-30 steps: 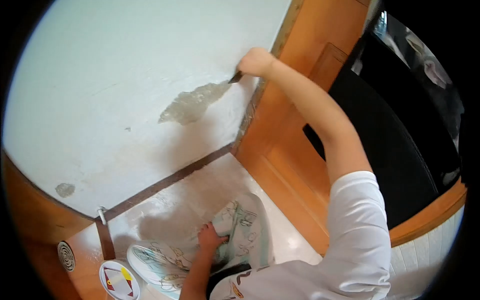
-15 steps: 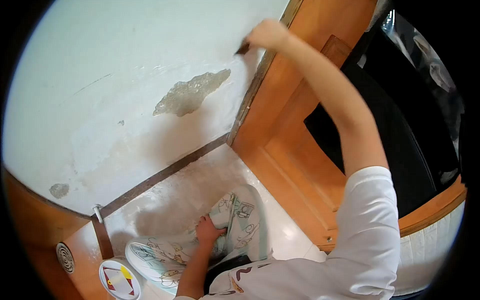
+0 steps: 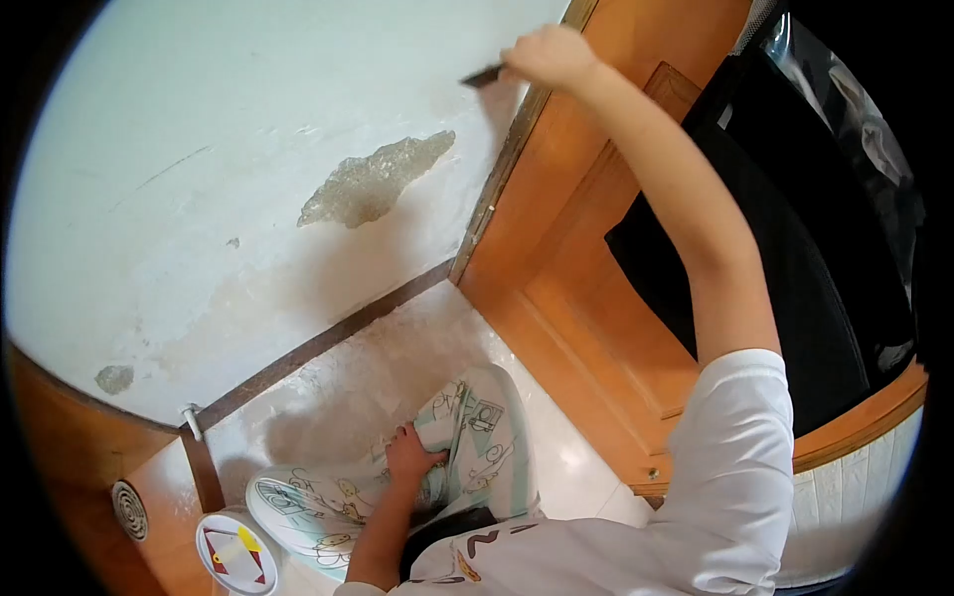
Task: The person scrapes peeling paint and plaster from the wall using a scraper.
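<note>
Right hand [image 3: 550,58], between 12 and 1 o'clock in the view: fingers curled together and clamped on the near end of a dark flat-bladed scraper [image 3: 483,76]. Scraper, at 12 o'clock: blade pointing toward 9 o'clock, lying over the white wall [image 3: 248,99]; whether its edge touches the surface cannot be told. Left hand [image 3: 408,457], at 7 o'clock: laid on patterned trousers [image 3: 487,427] in pale green and white, at the folded leg; whether the fingers grip the cloth cannot be told. Large bare grey patch [image 3: 378,182], ragged-edged, toward 11 o'clock on the wall, below the blade and to its left. Small grey patch [image 3: 115,379], between 8 and 9 o'clock, low on the same wall. Brown baseboard [image 3: 338,333], running slantwise along the wall's foot. White fitting [image 3: 193,421], short and rod-like, at 8 o'clock, by the baseboard's lower end. Round tub [image 3: 204,549], white, with a red and yellow label on its top, between 7 and 8 o'clock beside the trousers. Orange-brown wooden panelling [image 3: 571,328], toward 4 o'clock, meeting the wall at a corner. Black sheet-like article [image 3: 735,258], near 3 o'clock, against the panelling.
</note>
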`<action>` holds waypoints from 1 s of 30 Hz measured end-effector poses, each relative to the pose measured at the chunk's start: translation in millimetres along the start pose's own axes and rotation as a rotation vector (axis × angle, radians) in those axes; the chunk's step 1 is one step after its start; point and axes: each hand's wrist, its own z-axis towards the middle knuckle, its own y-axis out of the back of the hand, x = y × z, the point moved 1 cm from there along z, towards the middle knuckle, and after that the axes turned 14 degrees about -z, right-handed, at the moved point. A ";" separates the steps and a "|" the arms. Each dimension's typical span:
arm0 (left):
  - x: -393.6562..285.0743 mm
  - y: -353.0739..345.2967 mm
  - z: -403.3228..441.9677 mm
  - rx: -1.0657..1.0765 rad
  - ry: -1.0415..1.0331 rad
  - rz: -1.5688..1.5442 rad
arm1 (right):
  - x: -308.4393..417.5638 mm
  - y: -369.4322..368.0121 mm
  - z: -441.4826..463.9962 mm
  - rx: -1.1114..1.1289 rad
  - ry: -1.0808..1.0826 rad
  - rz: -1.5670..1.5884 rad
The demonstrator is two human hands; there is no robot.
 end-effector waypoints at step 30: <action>9.6 -13.4 -2.2 -0.102 -0.022 0.008 | 7.5 16.7 26.4 -0.026 0.096 0.069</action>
